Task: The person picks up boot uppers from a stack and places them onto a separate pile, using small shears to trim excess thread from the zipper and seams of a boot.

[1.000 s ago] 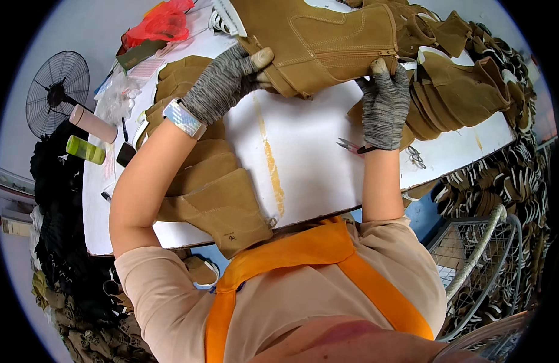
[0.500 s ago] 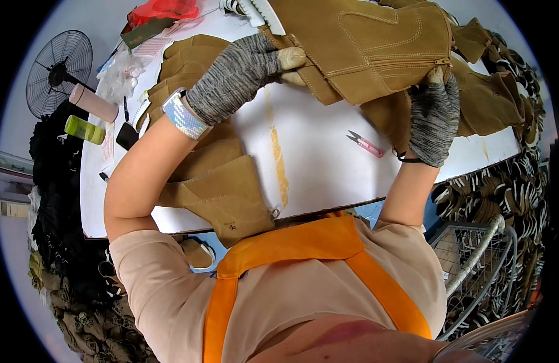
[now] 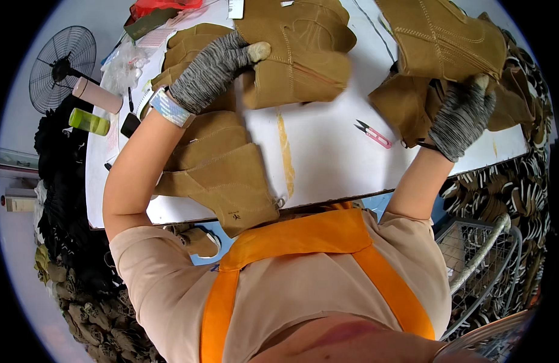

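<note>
My left hand (image 3: 214, 71), in a grey fingertipless knit glove, grips the edge of a tan boot upper (image 3: 297, 57) with stitching and a side zipper; its thumb lies on top. To the right, my right hand (image 3: 464, 118), gloved alike, pinches the lower edge of a second tan boot upper (image 3: 443, 39) that also has a zipper. The fingers of both hands are partly hidden under the leather. Between the two pieces, a pair of pink-handled thread snips (image 3: 374, 134) lies on the white table (image 3: 328, 157).
More tan boot uppers (image 3: 231, 187) lie at the table's left, one overhanging the front edge. Others (image 3: 406, 106) lie under my right hand. Left are a pink bottle (image 3: 98, 95), a green bottle (image 3: 88, 122) and a fan (image 3: 61, 68). A wire cart (image 3: 473, 254) stands right.
The two boot uppers, seen together between my hands before, are now apart. My left hand has moved slightly left with one; my right hand has moved right with the other.
</note>
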Demonstrator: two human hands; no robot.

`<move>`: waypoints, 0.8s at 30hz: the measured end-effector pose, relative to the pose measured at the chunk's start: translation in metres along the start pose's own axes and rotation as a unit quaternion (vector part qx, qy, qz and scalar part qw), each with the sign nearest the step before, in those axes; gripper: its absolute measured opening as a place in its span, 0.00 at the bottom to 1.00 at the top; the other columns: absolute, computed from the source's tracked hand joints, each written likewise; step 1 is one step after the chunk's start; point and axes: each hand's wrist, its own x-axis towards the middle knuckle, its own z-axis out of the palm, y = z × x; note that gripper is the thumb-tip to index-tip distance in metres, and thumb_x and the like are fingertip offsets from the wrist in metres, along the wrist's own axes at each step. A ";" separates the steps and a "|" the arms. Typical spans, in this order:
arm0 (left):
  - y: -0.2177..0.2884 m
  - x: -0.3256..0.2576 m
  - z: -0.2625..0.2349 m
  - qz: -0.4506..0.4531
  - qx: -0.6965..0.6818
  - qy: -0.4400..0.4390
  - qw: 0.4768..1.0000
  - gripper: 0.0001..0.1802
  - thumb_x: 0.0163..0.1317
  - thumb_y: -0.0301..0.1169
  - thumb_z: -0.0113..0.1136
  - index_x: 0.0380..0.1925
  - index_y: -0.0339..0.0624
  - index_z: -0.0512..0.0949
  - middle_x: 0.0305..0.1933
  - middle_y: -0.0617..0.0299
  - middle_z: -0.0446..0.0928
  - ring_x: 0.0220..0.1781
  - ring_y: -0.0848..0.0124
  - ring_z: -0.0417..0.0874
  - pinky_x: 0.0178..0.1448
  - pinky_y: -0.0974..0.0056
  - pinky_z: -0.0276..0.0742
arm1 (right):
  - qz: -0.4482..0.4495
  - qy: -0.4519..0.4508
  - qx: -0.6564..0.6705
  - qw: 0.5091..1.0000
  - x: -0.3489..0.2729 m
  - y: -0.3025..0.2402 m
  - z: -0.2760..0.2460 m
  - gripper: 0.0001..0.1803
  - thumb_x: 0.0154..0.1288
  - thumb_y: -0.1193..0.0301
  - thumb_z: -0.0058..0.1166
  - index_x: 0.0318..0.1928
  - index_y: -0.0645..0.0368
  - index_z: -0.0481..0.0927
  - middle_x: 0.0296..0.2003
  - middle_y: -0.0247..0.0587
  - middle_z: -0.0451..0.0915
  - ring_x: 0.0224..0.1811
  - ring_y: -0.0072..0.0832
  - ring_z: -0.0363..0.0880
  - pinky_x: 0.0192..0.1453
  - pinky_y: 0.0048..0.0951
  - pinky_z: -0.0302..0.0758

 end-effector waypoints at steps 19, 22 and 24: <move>0.006 0.050 0.026 0.127 -0.135 0.020 0.982 0.31 0.62 0.43 0.70 0.58 0.35 0.72 0.52 0.59 0.78 0.52 0.65 0.79 0.58 0.60 0.78 | 0.078 -0.029 0.244 0.966 -0.054 -0.041 0.050 0.12 0.70 0.72 0.59 0.51 0.62 0.77 0.46 0.35 0.77 0.46 0.24 0.76 0.52 0.27 0.76; 0.019 0.047 0.048 0.070 -0.216 0.079 0.971 0.31 0.62 0.36 0.70 0.62 0.37 0.69 0.54 0.59 0.77 0.54 0.68 0.78 0.60 0.63 0.76 | 0.092 -0.039 0.280 0.955 -0.064 -0.041 0.061 0.17 0.68 0.72 0.62 0.54 0.64 0.77 0.45 0.35 0.77 0.45 0.25 0.76 0.53 0.28 0.75; 0.026 0.047 0.043 0.075 -0.189 0.116 0.972 0.28 0.65 0.35 0.68 0.59 0.36 0.69 0.55 0.58 0.77 0.55 0.68 0.78 0.60 0.65 0.74 | 0.049 -0.067 0.270 0.959 -0.068 -0.046 0.063 0.18 0.67 0.71 0.64 0.55 0.62 0.76 0.48 0.34 0.77 0.47 0.24 0.75 0.55 0.26 0.74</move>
